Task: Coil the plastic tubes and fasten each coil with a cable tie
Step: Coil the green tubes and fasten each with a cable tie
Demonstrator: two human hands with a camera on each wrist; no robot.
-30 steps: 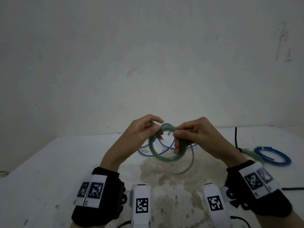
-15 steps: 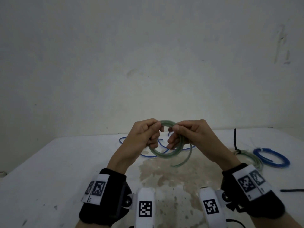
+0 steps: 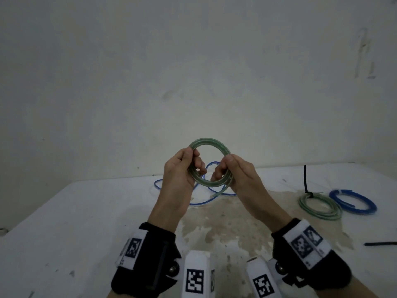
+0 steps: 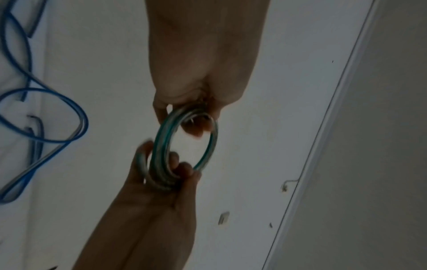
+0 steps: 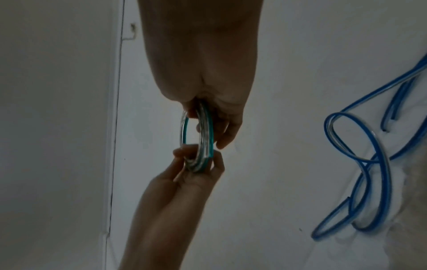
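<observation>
Left hand (image 3: 179, 168) and right hand (image 3: 235, 172) are gripping the green coil (image 3: 209, 143) at nine and three o'clock, above the table (image 3: 64, 211) — fingers curled round it. Advice: keep turns stacked; loose tie (image 3: 380, 243) is lying at four o'clock.

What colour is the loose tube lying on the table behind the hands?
Blue, the loose tube with a clear side; best in the right wrist view.

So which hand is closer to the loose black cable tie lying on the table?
Right. The right hand holds the green coil on the side toward the black cable tie; the left hand grips the coil's far side, farther away.
</observation>
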